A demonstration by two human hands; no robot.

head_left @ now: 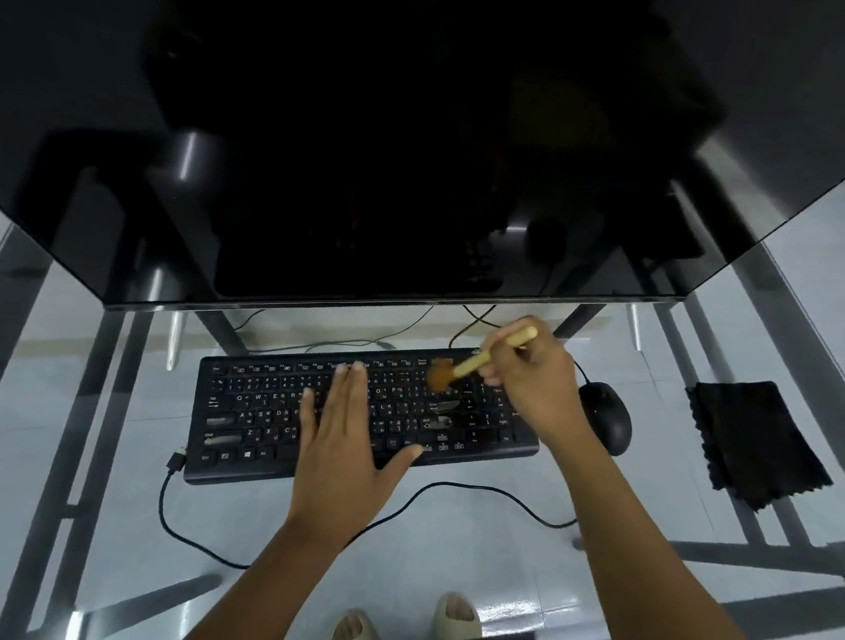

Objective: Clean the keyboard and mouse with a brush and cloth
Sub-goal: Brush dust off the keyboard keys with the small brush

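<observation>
A black keyboard (257,407) lies on the glass desk in front of me. My left hand (347,436) rests flat on its middle keys, fingers together and thumb spread, holding nothing. My right hand (533,382) grips the pale wooden handle of a brush (462,367); its brown bristles touch the keys at the keyboard's upper right. A black mouse (607,417) sits just right of the keyboard, partly behind my right wrist. A black cloth (754,442) lies further right on the desk.
A large dark monitor (376,134) hangs over the back of the glass desk (492,543). A black cable (194,530) loops from the keyboard's left end across the front. Through the glass I see my feet in sandals (456,617) and the desk frame.
</observation>
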